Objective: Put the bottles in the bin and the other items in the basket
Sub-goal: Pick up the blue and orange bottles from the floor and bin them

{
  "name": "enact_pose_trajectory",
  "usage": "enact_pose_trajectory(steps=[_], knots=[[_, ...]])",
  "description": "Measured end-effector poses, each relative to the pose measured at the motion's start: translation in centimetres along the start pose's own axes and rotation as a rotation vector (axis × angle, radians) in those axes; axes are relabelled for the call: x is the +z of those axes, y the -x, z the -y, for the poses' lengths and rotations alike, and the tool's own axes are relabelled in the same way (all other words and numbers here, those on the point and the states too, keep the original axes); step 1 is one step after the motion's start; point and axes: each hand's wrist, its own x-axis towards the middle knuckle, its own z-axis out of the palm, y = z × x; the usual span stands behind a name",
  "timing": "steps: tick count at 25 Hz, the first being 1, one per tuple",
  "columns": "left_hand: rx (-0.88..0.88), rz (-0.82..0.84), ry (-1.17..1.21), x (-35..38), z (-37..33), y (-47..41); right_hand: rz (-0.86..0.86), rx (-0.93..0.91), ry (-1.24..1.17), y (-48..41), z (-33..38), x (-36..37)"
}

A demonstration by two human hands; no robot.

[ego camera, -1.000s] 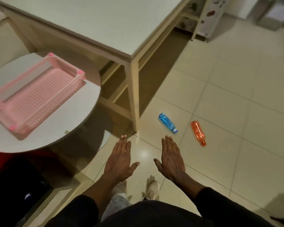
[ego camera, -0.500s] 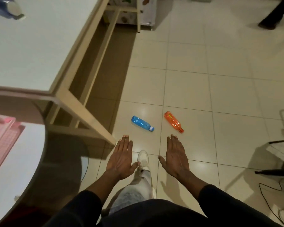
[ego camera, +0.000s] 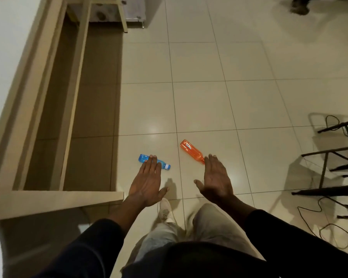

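a translucent blue plastic bottle [ego camera: 144, 158] with a white cap lies on its side on the cream tiled floor [ego camera: 249, 97]; the left hand [ego camera: 148, 181], flat and empty with fingers spread, overlaps its middle; right of the blue bottle lies a translucent orange plastic bottle [ego camera: 191, 151], its neck beside the flat, empty right hand [ego camera: 216, 180]; a pale wooden table [ego camera: 18, 109] stands left of the blue bottle

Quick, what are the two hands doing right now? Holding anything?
Left hand: open, fingers flat, holding nothing, over the blue bottle.
Right hand: open, holding nothing, near the orange bottle neck.
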Motion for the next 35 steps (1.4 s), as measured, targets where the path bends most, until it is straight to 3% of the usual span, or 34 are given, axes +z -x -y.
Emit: enact_pose_trajectory(steps=[2, 9, 13, 19, 25, 35], knots=[[-0.010, 0.023, 0.003, 0.1, 0.6, -1.8, -0.010, -0.030, -0.003, -1.9, -0.1, 0.1], [-0.139, 0.152, 0.010, 1.9, 0.3, -7.7, 0.200, -0.091, -0.070, -10.2, -3.1, 2.2], [-0.344, 0.159, 0.119, 2.6, -1.7, -10.9, 0.279, -0.209, -0.022, -15.5, -6.3, 3.4], [-0.476, 0.208, 0.301, 6.5, -4.5, -17.8, 0.306, -0.246, 0.064, -24.8, -11.2, 6.9], [-0.561, 0.236, 0.433, 16.3, -3.2, -25.4, 0.319, -0.249, 0.100, -31.7, -13.8, 14.9], [-0.869, 0.186, 0.542, 39.8, 7.5, -37.7, 0.369, -0.413, 0.232, -41.8, -17.0, 40.0]])
